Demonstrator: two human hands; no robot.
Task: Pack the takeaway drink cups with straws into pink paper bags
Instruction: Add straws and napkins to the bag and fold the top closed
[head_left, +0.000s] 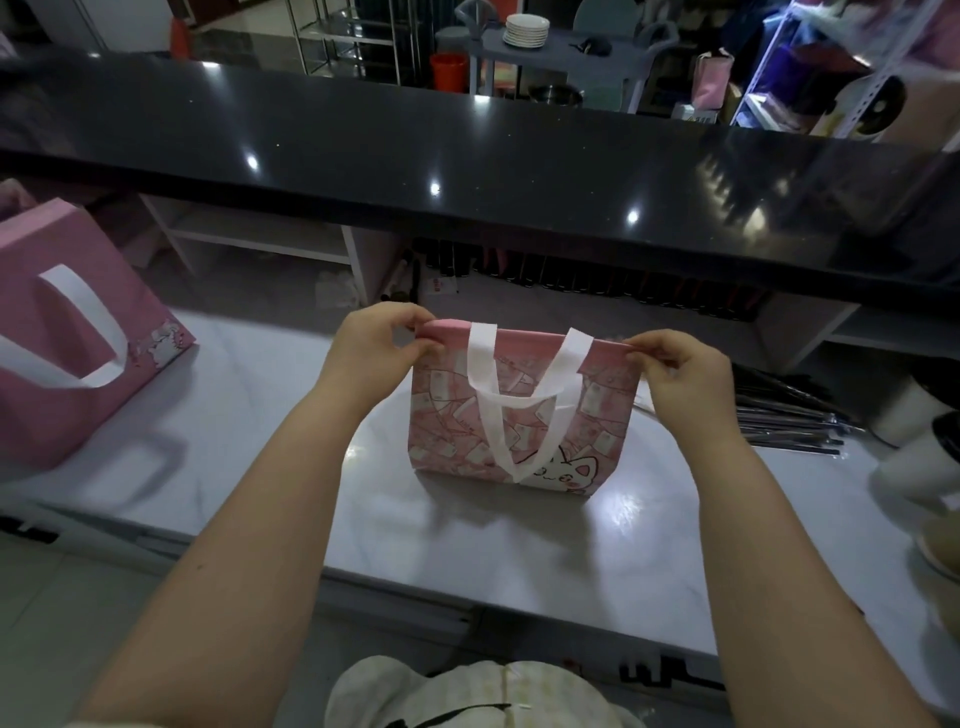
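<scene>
A pink paper bag with white handles and a cat print stands upright on the white counter in the middle. My left hand pinches the bag's top left corner. At the top right corner, my right hand pinches the rim. The bag's mouth looks pressed flat, and I cannot see what is inside. A bundle of dark wrapped straws lies on the counter to the right of the bag. White takeaway cups stand at the right edge, blurred.
A second, larger pink bag with a white handle stands at the left of the counter. A raised black bar top runs across behind, with shelves and dark bottles underneath it. Plates and racks sit far back.
</scene>
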